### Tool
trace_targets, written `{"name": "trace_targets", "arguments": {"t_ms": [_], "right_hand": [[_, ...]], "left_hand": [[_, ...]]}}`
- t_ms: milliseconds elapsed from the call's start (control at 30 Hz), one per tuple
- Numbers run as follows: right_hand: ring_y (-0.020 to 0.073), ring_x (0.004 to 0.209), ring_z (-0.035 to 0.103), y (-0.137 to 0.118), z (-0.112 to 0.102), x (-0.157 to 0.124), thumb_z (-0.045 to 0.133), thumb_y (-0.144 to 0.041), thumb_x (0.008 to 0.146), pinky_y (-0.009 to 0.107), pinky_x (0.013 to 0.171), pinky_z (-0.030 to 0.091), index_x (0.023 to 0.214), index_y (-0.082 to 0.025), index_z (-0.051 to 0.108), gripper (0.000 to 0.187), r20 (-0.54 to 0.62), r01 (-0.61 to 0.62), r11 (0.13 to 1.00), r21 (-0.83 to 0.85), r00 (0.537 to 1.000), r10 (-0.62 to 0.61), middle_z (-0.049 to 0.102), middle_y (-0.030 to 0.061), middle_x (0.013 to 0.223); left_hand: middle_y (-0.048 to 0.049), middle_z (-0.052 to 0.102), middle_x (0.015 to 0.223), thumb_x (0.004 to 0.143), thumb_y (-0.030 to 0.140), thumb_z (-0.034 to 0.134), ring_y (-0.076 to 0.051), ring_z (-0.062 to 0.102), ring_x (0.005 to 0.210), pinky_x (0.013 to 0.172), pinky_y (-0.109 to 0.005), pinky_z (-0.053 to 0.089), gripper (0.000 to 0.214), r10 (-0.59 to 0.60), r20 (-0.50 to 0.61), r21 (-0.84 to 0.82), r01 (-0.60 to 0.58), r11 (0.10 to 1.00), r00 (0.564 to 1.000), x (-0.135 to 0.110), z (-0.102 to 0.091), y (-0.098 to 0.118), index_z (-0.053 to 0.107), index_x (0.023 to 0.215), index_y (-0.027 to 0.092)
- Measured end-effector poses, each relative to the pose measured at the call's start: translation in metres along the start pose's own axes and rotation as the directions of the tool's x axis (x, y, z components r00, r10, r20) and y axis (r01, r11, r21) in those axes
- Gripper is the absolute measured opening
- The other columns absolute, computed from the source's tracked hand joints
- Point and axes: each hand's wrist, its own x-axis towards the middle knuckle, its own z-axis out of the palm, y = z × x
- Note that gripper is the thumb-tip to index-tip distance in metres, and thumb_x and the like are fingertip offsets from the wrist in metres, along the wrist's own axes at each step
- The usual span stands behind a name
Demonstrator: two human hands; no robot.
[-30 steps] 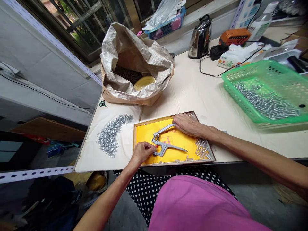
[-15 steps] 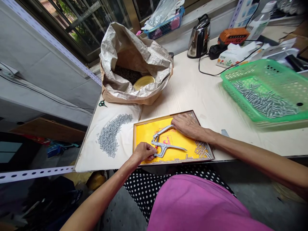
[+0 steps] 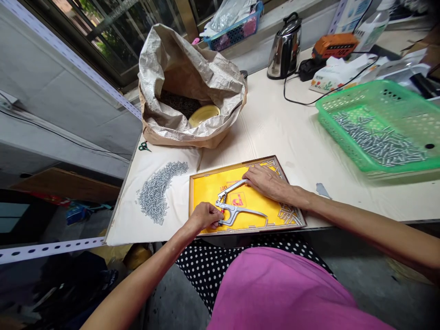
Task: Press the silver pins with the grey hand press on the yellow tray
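Grey hand pliers (image 3: 235, 210) with a small spring and a red part at the jaw lie over a shallow tray with a yellow lining (image 3: 206, 190). At the jaw end, my left hand (image 3: 205, 216) is closed in a pinch; whatever sits between its fingertips is too small to make out. My right hand (image 3: 266, 181) rests over the tray's right half, fingers curled at the end of the upper handle. The lower handle stands apart from it, so the handles are spread. Small metal pins (image 3: 289, 214) lie in the tray's near right corner, below my right wrist.
Left of the tray is a heap of small metal pieces (image 3: 154, 195) on a cloth. Behind stands an open woven sack (image 3: 192, 133) with a yellow dish (image 3: 204, 114). A green basket (image 3: 364, 165) of metal pins, a kettle (image 3: 284, 48) and green scissors (image 3: 145, 146) are around.
The view has shifted slightly. Both hands keep nearly the same places on the pliers, and the handles are still spread.
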Motion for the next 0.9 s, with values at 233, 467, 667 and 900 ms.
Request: {"name": "trace_targets", "arguments": {"t_ms": [233, 467, 667, 900], "right_hand": [[0.0354, 0.108, 0.054, -0.028, -0.009, -0.022, 0.049, -0.075, 0.087, 0.055, 0.097, 0.037, 0.143, -0.017, 0.049, 0.081, 0.074, 0.007, 0.999, -0.038, 0.997, -0.004, 0.064, 0.0188, 0.12], [0.0431, 0.125, 0.047, -0.042, -0.005, -0.039, 0.065, -0.069, 0.079, 0.063, 0.102, 0.03, 0.154, -0.02, 0.032, 0.096, 0.09, -0.004, 0.997, -0.076, 0.996, 0.011, 0.054, 0.0226, 0.14], [0.0409, 0.12, 0.05, -0.044, -0.007, -0.039, 0.068, -0.066, 0.078, 0.061, 0.101, 0.031, 0.154, -0.023, 0.031, 0.094, 0.093, 0.019, 0.996, -0.087, 0.996, -0.011, 0.057, 0.0206, 0.135], [0.0372, 0.115, 0.052, -0.048, -0.007, -0.039, 0.068, -0.053, 0.083, 0.06, 0.101, 0.033, 0.151, -0.019, 0.037, 0.082, 0.108, -0.001, 0.998, -0.057, 0.994, 0.008, 0.058, 0.0188, 0.134]], "left_hand": [[0.0018, 0.061, 0.048, 0.071, 0.027, 0.076, -0.012, 0.059, 0.048, 0.054, -0.022, 0.048, 0.022, 0.009, -0.001, 0.083, -0.009, 0.997, 1.0, -0.001, -0.002, 0.003, 0.065, 0.056, 0.016], [0.0025, 0.058, 0.047, 0.073, 0.026, 0.073, -0.01, 0.053, 0.045, 0.051, -0.021, 0.044, 0.025, -0.001, 0.017, 0.105, -0.001, 0.994, 1.0, -0.003, -0.003, 0.004, 0.063, 0.052, 0.016], [0.0024, 0.057, 0.045, 0.067, 0.034, 0.081, -0.01, 0.051, 0.045, 0.053, -0.023, 0.044, 0.035, -0.072, 0.014, 0.013, 0.072, 0.997, 0.997, -0.009, -0.003, 0.011, 0.057, 0.048, 0.016], [0.0017, 0.058, 0.047, 0.069, 0.038, 0.077, -0.01, 0.051, 0.046, 0.052, -0.022, 0.043, 0.033, -0.032, 0.016, -0.002, 0.032, 0.999, 0.999, -0.012, -0.002, 0.005, 0.061, 0.051, 0.016]]}}
